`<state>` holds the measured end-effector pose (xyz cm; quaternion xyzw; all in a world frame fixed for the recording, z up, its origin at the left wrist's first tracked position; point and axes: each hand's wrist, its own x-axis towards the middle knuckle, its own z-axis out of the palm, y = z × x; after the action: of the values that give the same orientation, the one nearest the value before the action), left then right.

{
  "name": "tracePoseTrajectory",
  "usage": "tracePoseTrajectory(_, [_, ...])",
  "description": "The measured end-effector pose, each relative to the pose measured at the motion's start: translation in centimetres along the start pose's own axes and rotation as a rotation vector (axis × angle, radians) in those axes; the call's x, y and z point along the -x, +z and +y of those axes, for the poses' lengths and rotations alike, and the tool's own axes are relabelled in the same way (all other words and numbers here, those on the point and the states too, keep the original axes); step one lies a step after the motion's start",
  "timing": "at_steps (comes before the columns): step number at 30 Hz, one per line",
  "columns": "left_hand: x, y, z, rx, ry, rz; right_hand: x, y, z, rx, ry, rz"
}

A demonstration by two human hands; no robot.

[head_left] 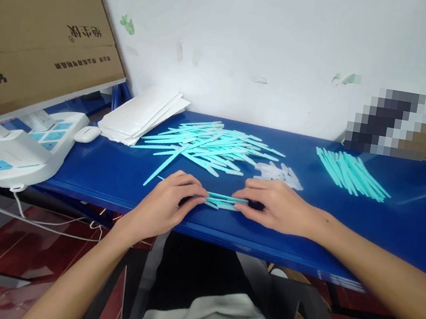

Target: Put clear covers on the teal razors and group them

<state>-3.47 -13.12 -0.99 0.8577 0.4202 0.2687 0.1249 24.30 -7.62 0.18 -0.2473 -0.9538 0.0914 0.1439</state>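
Near the table's front edge, my left hand [175, 196] and my right hand [274, 204] pinch a small bundle of slim turquoise sticks [225, 200] between them. The sticks lie crosswise, shaped like eyebrow razors with tapered handles. My fingers cover both ends of the bundle. Just behind my hands spreads a loose pile of similar turquoise sticks [207, 145], pointing various ways. Close behind my right hand is a little heap of translucent whitish pieces [279, 173], too small to make out exactly. Farther right, a flatter group of turquoise sticks [352, 173] lies roughly parallel.
White paper sheets or envelopes [139, 115] are stacked at the back left of the blue table [409, 223]. A power strip [60, 138] with chargers and a white earbud case [87, 134] sits left, beside a large cardboard box [37, 18]. A wall closes the back.
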Motion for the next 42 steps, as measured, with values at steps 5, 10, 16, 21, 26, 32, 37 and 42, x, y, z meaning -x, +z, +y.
tracePoseTrajectory(5, [-0.01,0.03,0.04,0.008,-0.058,0.002,0.06,0.05,0.12,0.015,-0.021,-0.01])
tracePoseTrajectory(10, [0.11,0.06,0.04,-0.006,-0.121,-0.001,-0.08,0.35,-0.15,-0.009,0.06,-0.025])
tracePoseTrajectory(16, [-0.03,0.19,-0.07,-0.007,-0.148,-0.001,-0.39,0.54,-0.58,-0.001,0.152,-0.036])
tracePoseTrajectory(21, [0.14,0.26,0.16,-0.037,-0.164,0.011,-0.48,0.44,-0.61,0.069,0.205,-0.036])
tracePoseTrajectory(26, [0.54,0.28,0.59,-0.178,-0.044,0.172,-0.39,0.36,-0.19,0.128,0.236,-0.027])
tracePoseTrajectory(32, [0.73,0.41,0.31,-0.217,0.057,0.132,-0.47,0.56,-0.23,0.168,0.267,0.015])
tracePoseTrajectory(37, [0.71,0.34,0.42,-0.245,0.055,0.1,-0.4,0.62,-0.37,0.167,0.272,0.023])
tracePoseTrajectory(42, [0.73,0.08,0.43,-0.249,0.045,0.028,-0.36,0.76,-0.35,0.151,0.254,0.056])
